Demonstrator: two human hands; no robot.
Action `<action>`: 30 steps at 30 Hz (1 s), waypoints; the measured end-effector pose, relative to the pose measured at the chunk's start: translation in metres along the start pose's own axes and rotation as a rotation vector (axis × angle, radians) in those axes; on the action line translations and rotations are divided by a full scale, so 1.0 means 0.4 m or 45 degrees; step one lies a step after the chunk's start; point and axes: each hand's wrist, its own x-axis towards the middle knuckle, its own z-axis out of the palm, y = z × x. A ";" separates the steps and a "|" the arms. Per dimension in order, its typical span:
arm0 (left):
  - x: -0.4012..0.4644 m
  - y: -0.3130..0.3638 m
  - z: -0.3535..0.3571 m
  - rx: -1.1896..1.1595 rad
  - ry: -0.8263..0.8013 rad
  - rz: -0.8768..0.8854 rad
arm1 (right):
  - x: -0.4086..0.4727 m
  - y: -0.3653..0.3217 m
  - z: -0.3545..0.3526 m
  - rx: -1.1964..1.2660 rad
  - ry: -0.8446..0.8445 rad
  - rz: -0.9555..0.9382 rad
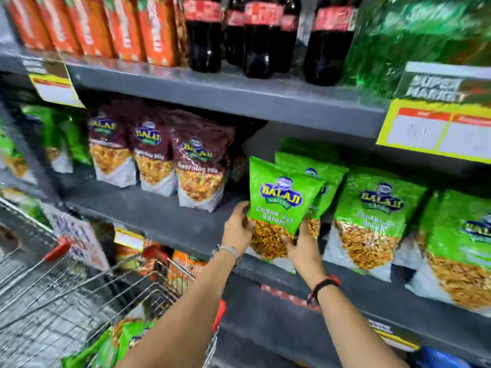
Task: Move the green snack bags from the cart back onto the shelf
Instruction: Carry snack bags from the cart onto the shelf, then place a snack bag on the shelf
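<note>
A green snack bag stands upright at the front of the middle shelf, held between both hands. My left hand grips its lower left edge and my right hand grips its lower right corner. Directly behind it stands a second green bag. More green bags line the shelf to the right. In the wire cart at lower left lie other green bags, partly hidden by my left forearm.
Maroon snack bags stand on the same shelf to the left, with a bare gap between them and the green ones. Cola bottles and orange cartons fill the shelf above. Yellow price tags hang from the shelf edges.
</note>
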 end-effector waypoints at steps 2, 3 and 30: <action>0.005 -0.027 0.018 0.035 -0.022 -0.031 | 0.003 0.025 0.018 0.046 0.032 0.037; 0.003 -0.034 0.022 0.045 -0.023 -0.035 | 0.001 0.031 0.024 0.072 0.056 0.050; -0.536 -0.893 -0.546 0.203 0.411 -1.401 | -0.380 0.094 1.047 -0.521 -1.269 0.641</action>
